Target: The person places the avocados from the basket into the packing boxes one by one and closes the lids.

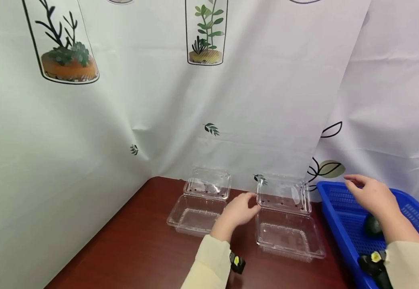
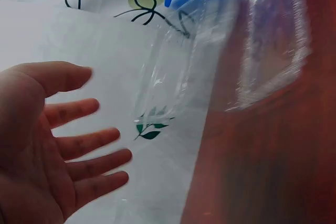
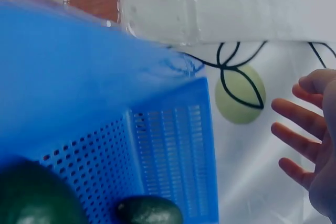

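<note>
My left hand hovers between two clear plastic clamshell boxes, its fingers spread and nothing in them. The left clamshell box and the right clamshell box both stand with lids raised against the curtain. My right hand is held over the blue plastic basket, fingers loosely bent and holding nothing. Inside the basket lies a dark green fruit, avocado-like; in the right wrist view two dark green fruits show, a large one close to the camera and a smaller one.
A white curtain printed with plants hangs behind and to the left of the reddish-brown table. The basket stands at the table's right side, close beside the right clamshell box. Both wrists carry a small black camera strap.
</note>
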`<action>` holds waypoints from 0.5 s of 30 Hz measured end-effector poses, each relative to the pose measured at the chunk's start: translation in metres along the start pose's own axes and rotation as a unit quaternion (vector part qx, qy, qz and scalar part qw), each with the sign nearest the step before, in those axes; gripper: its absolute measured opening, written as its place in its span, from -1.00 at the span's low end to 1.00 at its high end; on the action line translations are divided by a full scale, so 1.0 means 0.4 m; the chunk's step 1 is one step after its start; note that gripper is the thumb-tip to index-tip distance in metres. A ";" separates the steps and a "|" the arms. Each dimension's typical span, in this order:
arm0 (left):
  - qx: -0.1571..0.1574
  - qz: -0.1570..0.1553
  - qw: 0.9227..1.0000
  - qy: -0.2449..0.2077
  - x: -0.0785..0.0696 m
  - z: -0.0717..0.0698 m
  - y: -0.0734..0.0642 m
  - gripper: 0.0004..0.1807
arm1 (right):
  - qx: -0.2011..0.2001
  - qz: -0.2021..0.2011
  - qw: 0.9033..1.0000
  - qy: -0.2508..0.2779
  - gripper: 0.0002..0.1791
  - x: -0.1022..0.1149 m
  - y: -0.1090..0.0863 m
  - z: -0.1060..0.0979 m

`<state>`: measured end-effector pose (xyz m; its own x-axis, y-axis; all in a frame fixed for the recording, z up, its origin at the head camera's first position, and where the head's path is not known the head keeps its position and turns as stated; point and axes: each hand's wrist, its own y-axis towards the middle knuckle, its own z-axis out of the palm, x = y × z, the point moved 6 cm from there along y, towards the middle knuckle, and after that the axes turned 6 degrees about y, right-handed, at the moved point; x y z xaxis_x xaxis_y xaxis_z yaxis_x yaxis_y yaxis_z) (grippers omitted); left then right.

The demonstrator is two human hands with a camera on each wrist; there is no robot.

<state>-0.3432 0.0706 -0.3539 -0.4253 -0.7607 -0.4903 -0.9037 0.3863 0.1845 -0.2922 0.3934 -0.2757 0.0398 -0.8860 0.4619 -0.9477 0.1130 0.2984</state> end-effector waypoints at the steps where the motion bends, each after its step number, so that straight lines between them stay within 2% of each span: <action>1: 0.004 -0.005 1.000 -0.005 0.002 0.013 -0.008 -0.48 | 0.002 0.004 1.000 0.008 -0.38 -0.010 -0.005 -0.004; 4: 0.009 -0.021 0.999 -0.035 0.018 0.040 -0.030 -0.44 | 0.009 0.007 1.000 0.023 -0.36 -0.031 -0.010 -0.007; 8: 0.001 -0.033 0.994 -0.101 0.033 0.073 -0.043 -0.39 | 0.024 0.017 0.999 0.024 -0.35 -0.071 -0.018 0.000; 12: -0.018 -0.037 0.985 -0.169 0.043 0.110 -0.041 -0.37 | 0.033 0.010 0.999 0.014 -0.39 -0.108 -0.027 0.015; 15: -0.043 -0.023 0.975 -0.215 0.044 0.135 -0.033 -0.37 | 0.039 0.007 0.999 0.013 -0.40 -0.134 -0.034 0.022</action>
<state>-0.3362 0.0804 -0.4111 -0.3402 -0.4810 -0.8080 -0.9303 0.2973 0.2147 -0.2843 0.4354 -0.3117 0.0327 -0.8724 0.4877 -0.9701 0.0898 0.2257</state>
